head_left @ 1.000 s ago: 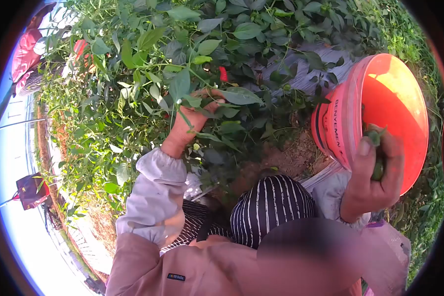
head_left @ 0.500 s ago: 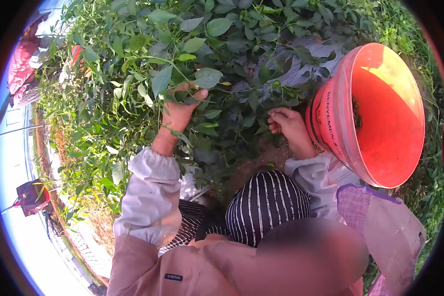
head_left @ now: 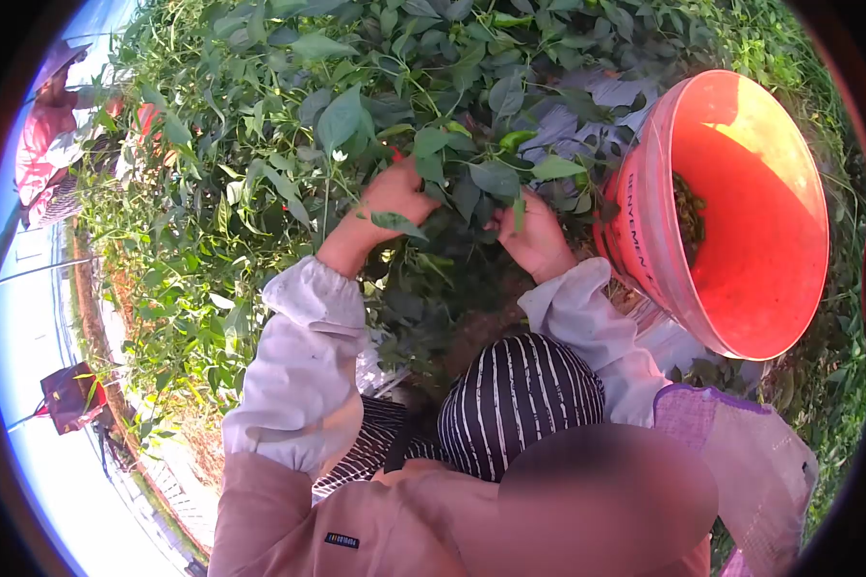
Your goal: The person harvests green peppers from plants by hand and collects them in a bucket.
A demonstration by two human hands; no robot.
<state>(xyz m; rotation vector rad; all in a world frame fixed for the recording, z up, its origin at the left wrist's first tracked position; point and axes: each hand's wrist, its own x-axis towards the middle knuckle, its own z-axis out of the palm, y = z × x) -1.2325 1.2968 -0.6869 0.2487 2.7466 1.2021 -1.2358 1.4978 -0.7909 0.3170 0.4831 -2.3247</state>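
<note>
My left hand [head_left: 394, 204] is curled among the leaves of a green pepper plant [head_left: 342, 120]. Its fingertips are hidden by foliage, and a small red spot, perhaps a ripe pepper [head_left: 395, 154], shows just above it. Close by on the right, my right hand [head_left: 537, 240] has its fingers bent inward under the leaves. A leaf crosses in front of that hand, so what it grips cannot be made out. A light green pepper [head_left: 516, 140] hangs a little above it. Right of my hands, a tilted orange-red bucket [head_left: 751, 279] holds a heap of small green peppers [head_left: 688, 219].
Grey plastic sheeting [head_left: 558, 135] covers ground behind the plants. Another person [head_left: 43, 144] in pink is at the far left, beyond the foliage. A dark red, bag-like object [head_left: 72, 396] is at the left. My striped knee [head_left: 520, 399] rises below my hands.
My left hand has gone from thumb and fingers apart to curled, shifting right. My right hand has moved left and deeper into the leaves. The bucket appears slightly higher in view.
</note>
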